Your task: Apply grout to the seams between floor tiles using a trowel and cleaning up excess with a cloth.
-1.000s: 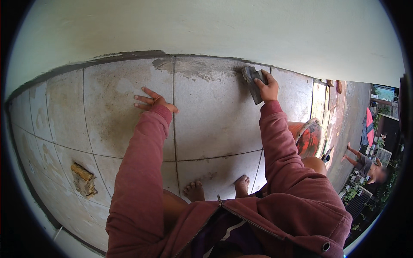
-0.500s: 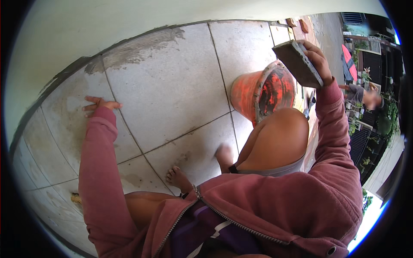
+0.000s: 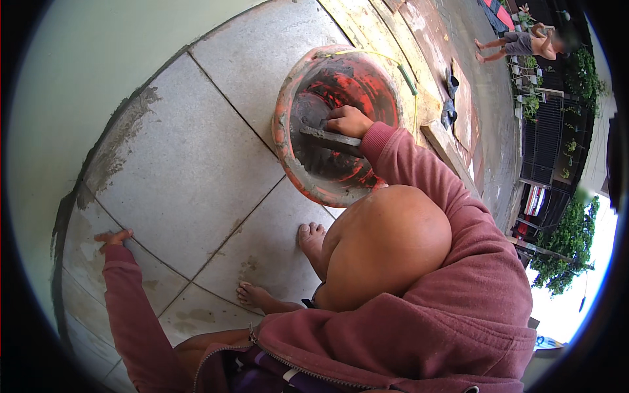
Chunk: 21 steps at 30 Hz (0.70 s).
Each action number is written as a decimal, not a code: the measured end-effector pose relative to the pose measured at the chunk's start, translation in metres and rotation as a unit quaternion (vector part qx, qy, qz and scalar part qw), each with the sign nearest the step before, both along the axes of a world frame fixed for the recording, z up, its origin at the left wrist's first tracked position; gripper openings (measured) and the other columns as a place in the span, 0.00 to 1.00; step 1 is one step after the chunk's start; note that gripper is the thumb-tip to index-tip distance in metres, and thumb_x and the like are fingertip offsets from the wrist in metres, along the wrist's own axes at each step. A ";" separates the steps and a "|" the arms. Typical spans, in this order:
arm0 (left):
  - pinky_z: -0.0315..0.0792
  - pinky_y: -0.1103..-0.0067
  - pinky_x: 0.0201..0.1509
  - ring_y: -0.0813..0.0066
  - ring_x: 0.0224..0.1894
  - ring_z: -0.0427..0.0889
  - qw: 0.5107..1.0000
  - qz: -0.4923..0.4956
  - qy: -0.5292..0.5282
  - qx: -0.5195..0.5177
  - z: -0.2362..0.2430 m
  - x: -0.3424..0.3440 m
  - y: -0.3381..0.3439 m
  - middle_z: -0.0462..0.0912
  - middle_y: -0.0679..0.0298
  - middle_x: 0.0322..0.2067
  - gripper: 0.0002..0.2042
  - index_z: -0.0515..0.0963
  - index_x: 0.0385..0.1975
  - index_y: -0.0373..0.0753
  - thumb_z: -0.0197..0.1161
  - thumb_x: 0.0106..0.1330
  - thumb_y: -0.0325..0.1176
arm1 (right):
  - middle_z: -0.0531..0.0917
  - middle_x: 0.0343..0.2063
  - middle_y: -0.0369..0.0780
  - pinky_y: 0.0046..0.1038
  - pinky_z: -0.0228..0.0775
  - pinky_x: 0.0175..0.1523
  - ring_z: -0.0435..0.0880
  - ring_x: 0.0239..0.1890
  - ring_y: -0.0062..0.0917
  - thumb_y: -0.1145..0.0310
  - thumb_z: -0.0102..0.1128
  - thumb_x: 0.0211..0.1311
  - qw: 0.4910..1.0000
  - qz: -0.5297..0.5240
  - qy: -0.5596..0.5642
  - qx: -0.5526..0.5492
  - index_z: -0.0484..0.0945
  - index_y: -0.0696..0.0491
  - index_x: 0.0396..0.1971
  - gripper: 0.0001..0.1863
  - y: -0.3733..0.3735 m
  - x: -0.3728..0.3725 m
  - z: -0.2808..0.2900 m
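One mortar-smeared orange bucket [image 3: 282, 124] stands on the tiled floor [image 3: 196, 164] near the right knee [image 3: 400, 242]; inside its mouth, the right hand [image 3: 350, 122] grips a grey plastering float [image 3: 331, 140]. At left, the left hand [image 3: 114, 237] rests on the tiles near the wall [image 3: 98, 65], thumb spread from the fingers.
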<state>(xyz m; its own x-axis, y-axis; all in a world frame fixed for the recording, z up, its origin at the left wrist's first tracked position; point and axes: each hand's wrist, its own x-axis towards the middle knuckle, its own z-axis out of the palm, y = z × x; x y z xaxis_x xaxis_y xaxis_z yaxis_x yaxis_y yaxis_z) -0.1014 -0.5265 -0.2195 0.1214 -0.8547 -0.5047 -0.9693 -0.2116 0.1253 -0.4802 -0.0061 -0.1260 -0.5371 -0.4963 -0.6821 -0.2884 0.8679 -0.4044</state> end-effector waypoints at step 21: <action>0.45 0.68 0.65 0.50 0.65 0.43 1.000 -0.007 0.003 0.001 0.010 -0.002 0.000 0.21 0.37 0.60 0.66 0.24 0.62 0.42 0.74 0.28 0.33 | 0.80 0.25 0.39 0.29 0.66 0.34 0.78 0.30 0.25 0.62 0.54 0.54 0.939 0.058 -0.324 -0.097 0.77 0.59 0.31 0.14 0.018 -0.020 -0.031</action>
<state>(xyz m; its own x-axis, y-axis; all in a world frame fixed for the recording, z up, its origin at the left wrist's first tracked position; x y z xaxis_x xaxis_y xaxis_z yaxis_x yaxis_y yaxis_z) -0.1035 -0.5261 -0.2095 0.1071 -0.8554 -0.5067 -0.9712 -0.1991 0.1309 -0.5001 0.0123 -0.1574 0.0256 -0.6737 -0.7385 -0.0143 0.7384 -0.6742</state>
